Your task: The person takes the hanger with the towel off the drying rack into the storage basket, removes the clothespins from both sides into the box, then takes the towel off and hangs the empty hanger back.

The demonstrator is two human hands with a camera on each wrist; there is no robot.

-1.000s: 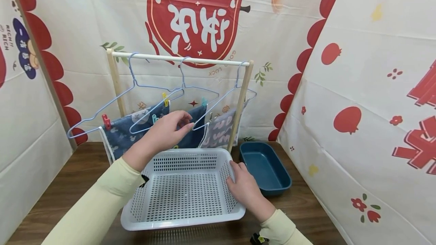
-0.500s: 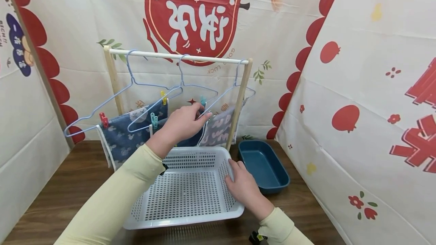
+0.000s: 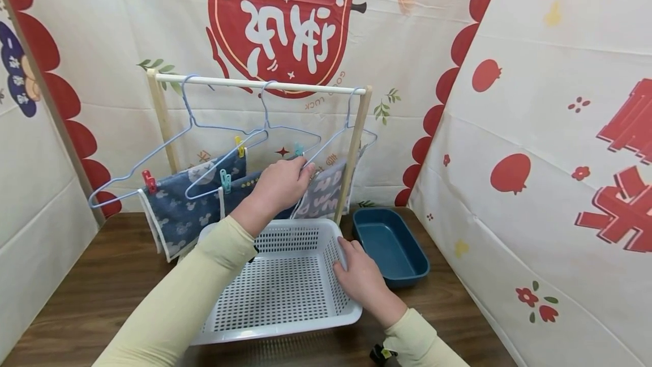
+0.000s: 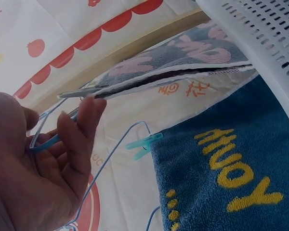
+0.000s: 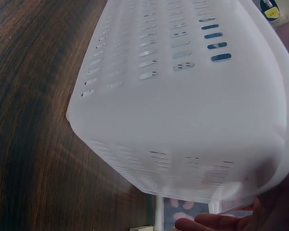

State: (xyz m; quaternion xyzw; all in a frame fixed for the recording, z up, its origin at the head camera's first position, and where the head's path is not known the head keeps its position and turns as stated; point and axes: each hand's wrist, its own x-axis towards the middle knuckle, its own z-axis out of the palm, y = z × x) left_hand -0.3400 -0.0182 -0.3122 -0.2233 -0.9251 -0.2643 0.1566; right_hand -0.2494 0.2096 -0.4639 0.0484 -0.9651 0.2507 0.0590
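Note:
My left hand (image 3: 282,186) reaches over the basket to the lower left corner of the right-hand blue wire hanger (image 3: 331,143). In the left wrist view its fingers curl round the hanger's wire (image 4: 47,144), close to the edge of a grey towel with pink lettering (image 4: 197,50). My right hand (image 3: 365,279) grips the right rim of a white perforated basket (image 3: 275,330), whose visible inside holds nothing. A dark blue towel with yellow lettering (image 4: 260,130) hangs from the middle hanger (image 3: 292,127) by teal clothespins (image 4: 145,144).
A wooden rack (image 3: 224,81) stands behind the basket. Its left hanger (image 3: 140,169) carries a blue patterned towel (image 3: 180,217) held by red (image 3: 149,182) and yellow clothespins (image 3: 239,146). A dark teal tub (image 3: 392,242) sits right of the basket on the wooden table (image 3: 66,276).
My left hand has moved right and forward to the right-hand hanger's corner, and its fingers have closed round the wire. My right hand stays on the basket rim. The head view has shifted slightly.

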